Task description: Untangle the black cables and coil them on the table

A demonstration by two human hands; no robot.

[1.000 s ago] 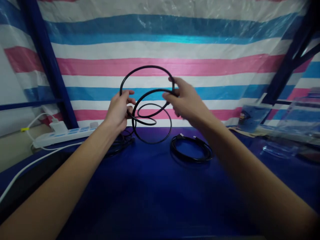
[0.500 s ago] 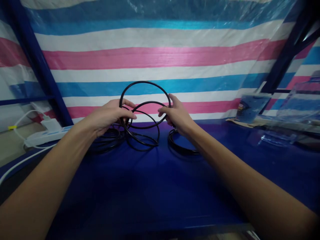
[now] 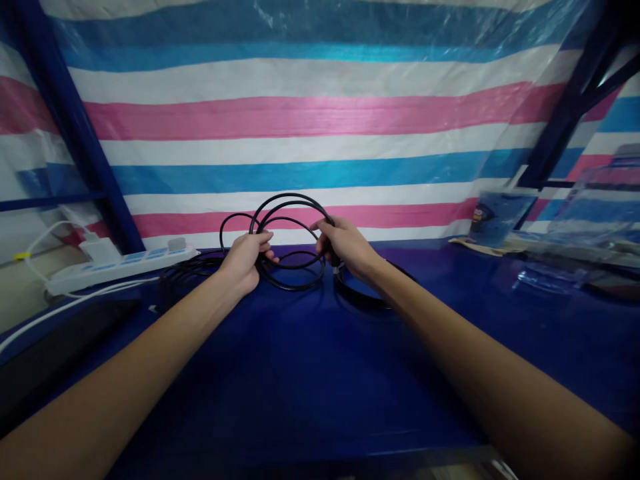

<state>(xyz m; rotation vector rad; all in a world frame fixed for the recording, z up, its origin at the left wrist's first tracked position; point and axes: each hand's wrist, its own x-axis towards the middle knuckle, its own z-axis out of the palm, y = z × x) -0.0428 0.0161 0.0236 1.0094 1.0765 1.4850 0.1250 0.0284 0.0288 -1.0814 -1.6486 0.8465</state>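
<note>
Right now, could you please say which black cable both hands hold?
The middle cable, looped between left hand and right hand; the left coil and right coil lie on the table.

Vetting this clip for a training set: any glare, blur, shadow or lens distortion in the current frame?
Head view: dim, uneven light, near half of the blue tabletop dark; bright sheen on the striped plastic sheet; clear plastic container smeared and soft at the right edge; wide-angle stretch towards the sides, corners darkened at right; black cable outline readable.
</note>
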